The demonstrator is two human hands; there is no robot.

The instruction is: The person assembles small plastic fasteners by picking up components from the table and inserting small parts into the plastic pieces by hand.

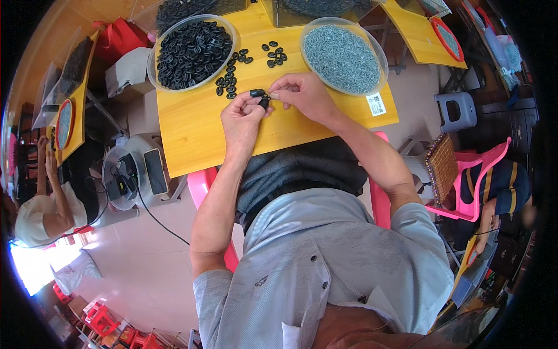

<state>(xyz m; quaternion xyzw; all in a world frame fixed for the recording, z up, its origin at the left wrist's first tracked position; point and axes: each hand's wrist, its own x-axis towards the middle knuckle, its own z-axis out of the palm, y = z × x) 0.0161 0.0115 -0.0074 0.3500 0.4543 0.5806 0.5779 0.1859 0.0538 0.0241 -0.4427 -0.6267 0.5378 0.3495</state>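
Note:
My left hand [241, 119] is closed round small black plastic pieces [257, 93], held just above the yellow table [200, 131]. Beside it, the fingertips of my right hand [303, 96] pinch together against the pieces; whatever lies between them is too small to make out. Past my left hand, several loose black oval pieces [231, 81] with holes lie on the table. Another loose group of oval pieces [278, 57] lies farther off, beyond my fingers.
A round tub [152, 68] heaped with black ovals stands at the far left, and another tub [384, 61] full of silvery screws at the far right. A white label [376, 104] sits near the table's right edge. People work at both sides, near a grey stool [455, 110] and pink chair [471, 200].

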